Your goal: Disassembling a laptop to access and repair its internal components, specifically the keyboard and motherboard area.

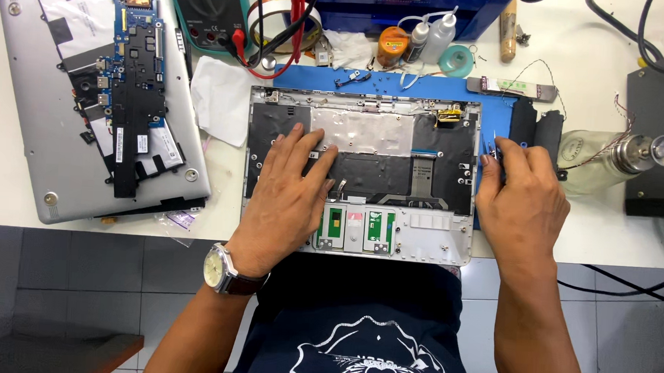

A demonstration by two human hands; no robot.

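An opened silver laptop base [426,246] lies upside down on a blue mat [396,83], showing black shielding, a silver foil patch and small green boards. My left hand [291,192] rests flat on the black area at its left, fingers spread, holding nothing; a watch sits on that wrist. My right hand [522,198] is at the case's right edge, fingers pinched on thin metal tweezers [493,145] whose tips point up. A black speaker part [533,121] lies just beyond that edge.
A second laptop shell with a black motherboard [131,88] lies at the left. White tissue [224,100] sits beside it. A multimeter with red leads [213,13], tape roll, small bottles [432,34], and a glass alcohol lamp [617,158] crowd the back and right. Table edge is near my body.
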